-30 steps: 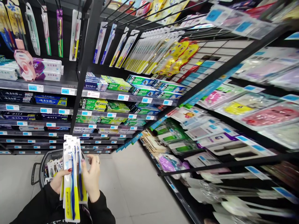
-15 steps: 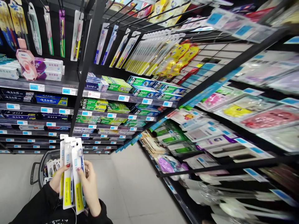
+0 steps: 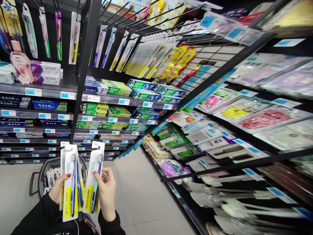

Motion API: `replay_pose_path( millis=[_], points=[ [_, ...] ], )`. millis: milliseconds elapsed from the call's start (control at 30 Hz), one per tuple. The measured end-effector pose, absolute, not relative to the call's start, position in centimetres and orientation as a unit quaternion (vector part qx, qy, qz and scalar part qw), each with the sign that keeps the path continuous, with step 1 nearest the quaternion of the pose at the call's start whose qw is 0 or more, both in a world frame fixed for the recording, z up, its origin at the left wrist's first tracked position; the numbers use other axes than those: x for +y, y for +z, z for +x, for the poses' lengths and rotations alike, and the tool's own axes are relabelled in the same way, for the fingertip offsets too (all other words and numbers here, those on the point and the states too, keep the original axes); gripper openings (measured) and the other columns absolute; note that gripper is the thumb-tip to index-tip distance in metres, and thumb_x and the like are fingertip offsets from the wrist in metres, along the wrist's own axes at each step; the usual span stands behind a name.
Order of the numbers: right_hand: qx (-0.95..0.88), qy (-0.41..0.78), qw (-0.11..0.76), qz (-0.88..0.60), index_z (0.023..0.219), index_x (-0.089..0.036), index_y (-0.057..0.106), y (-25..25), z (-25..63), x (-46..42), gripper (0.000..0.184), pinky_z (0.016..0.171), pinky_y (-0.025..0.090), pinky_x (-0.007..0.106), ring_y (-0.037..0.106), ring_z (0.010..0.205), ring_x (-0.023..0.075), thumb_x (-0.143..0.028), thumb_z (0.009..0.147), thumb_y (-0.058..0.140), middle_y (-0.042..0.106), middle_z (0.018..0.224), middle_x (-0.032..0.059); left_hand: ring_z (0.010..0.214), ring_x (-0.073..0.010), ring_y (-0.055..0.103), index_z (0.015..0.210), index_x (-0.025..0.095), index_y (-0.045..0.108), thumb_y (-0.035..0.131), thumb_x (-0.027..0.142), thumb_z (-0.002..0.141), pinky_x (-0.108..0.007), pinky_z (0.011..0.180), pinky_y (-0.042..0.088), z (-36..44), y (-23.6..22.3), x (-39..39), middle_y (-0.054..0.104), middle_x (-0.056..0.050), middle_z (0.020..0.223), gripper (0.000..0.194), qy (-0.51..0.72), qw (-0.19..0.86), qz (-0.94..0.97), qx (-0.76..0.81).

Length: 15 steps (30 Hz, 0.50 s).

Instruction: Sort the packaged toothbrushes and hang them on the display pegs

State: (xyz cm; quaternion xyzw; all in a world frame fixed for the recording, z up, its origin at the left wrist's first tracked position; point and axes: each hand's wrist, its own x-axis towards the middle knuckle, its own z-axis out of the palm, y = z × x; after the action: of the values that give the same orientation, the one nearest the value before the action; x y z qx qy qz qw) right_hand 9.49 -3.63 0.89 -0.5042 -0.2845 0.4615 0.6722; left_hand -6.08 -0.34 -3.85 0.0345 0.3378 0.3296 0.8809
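One toothbrush pack (image 3: 91, 185) is separated, pinched by the right hand (image 3: 107, 191); the remaining packs (image 3: 69, 191) (perhaps three, overlap hiding the count) are clasped together by the left hand (image 3: 57, 191).

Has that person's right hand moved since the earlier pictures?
Yes: judged against the black shelf post, the right hand has moved rightward, holding a packaged toothbrush apart from the left hand.

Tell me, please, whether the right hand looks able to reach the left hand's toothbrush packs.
Probably yes: the left hand holds those toothbrush packs close by, mostly uncovered, though the right hand grips another toothbrush pack, which may hamper it.
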Motion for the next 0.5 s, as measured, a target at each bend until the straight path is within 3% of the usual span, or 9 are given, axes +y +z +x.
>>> replay_pose_path(
  millis=[267, 367, 500],
  points=[
    [-0.379, 0.280, 0.518, -0.714, 0.070, -0.020, 0.045, 1.1, 11.8, -3.3, 0.023, 0.047, 0.037, 0.024, 0.053, 0.053, 0.0154, -0.037, 0.072, 0.061, 0.056, 0.061, -0.0009, 0.059, -0.0232, 0.066, 0.099, 0.004, 0.060, 0.050, 0.015, 0.076, -0.030, 0.053, 0.052, -6.7, -4.6, -0.3, 0.071, -0.013, 0.068, 0.027, 0.335, 0.880, 0.058, 0.332],
    [-0.429, 0.280, 0.452, -0.730, 0.069, -0.021, 0.044, 0.0, 11.4, -2.8, 0.021, 0.050, 0.037, 0.025, 0.054, 0.056, 0.0169, -0.035, 0.071, 0.059, 0.057, 0.061, -0.0008, 0.061, -0.0240, 0.066, 0.095, 0.004, 0.062, 0.056, 0.015, 0.071, -0.031, 0.055, 0.052, -6.9, -5.2, -0.4, 0.071, -0.012, 0.069, 0.027, 0.332, 0.886, 0.069, 0.317],
    [-0.449, 0.275, 0.434, -0.731, 0.069, -0.021, 0.040, -1.6, 9.7, -2.4, 0.019, 0.053, 0.038, 0.026, 0.054, 0.057, 0.0169, -0.033, 0.074, 0.054, 0.052, 0.060, -0.0022, 0.064, -0.0244, 0.067, 0.089, 0.005, 0.065, 0.062, 0.015, 0.066, -0.032, 0.060, 0.053, -6.8, -5.6, -0.6, 0.071, -0.012, 0.072, 0.025, 0.325, 0.892, 0.079, 0.304]
  ],
)
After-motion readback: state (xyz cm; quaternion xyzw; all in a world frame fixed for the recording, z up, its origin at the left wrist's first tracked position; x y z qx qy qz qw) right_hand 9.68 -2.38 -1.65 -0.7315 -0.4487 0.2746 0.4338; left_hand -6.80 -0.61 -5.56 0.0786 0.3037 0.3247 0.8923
